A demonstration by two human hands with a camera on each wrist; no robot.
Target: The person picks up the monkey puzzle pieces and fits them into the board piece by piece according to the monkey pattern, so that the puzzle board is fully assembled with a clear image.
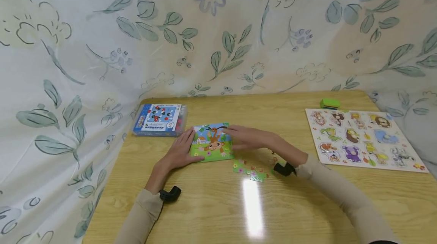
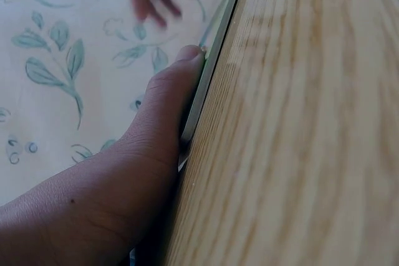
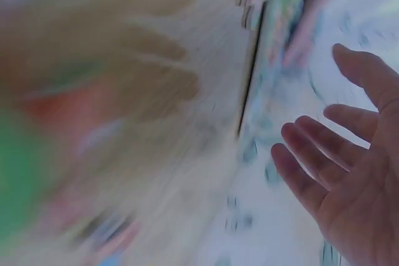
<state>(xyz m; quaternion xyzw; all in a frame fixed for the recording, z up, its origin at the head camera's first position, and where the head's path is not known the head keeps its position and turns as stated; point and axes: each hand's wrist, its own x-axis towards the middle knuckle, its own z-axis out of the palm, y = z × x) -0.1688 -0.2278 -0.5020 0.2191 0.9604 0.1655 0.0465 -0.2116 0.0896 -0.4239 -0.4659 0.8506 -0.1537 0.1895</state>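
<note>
A flat picture board with a cartoon monkey lies on the table, and loose green jigsaw pieces lie to its lower right. Along the board's left edge rests my left hand, fingers straight and thumb at the near edge. The left wrist view shows that thumb against the board's rim. Over the board's right side is my right hand; in the right wrist view its fingers are spread, with nothing held. The head view does not show whether it touches the board.
A clear plastic box with a molecule-model picture stands at the back left. To the right lies a white animal puzzle board, with a green block behind it. Floral cloth hangs beyond the wooden table.
</note>
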